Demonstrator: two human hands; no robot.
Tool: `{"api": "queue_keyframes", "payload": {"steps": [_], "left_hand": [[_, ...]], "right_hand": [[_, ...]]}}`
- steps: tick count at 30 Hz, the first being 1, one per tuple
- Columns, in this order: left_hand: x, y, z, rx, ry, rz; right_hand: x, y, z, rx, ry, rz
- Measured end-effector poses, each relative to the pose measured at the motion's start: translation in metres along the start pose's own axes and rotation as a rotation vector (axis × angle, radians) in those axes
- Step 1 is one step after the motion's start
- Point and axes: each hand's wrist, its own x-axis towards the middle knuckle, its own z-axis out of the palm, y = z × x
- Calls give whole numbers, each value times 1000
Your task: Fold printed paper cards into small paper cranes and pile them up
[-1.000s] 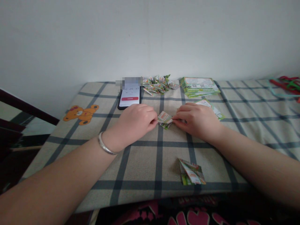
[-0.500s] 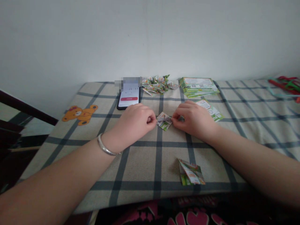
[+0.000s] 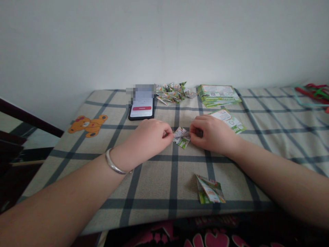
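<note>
From my remote seat I have the left hand (image 3: 150,137) and the right hand (image 3: 214,133) each in a fingertip grip, pinching opposite side corners of a small, green-and-white printed, folded paper square (image 3: 182,138). It sits between them at the middle of the counter covered in beige-and-blue checked cloth (image 3: 154,181), whether touching it I cannot tell. I'd hold both corners level, align the edges before creasing, and press lightly so no layer slips.

The left grip (image 3: 148,136) and right grip (image 3: 214,134) pinch folded paper (image 3: 182,139).
</note>
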Motion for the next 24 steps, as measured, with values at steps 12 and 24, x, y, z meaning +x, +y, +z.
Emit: {"api": "queue_keyframes", "payload": {"steps": [12,24], "left_hand": [[3,-3,3,-54,-85,-53],[6,-3,8,82,-34,31]], "right_hand": [[4,0,3,1,-15,14],[9,-2,9,-45,-4,59]]}}
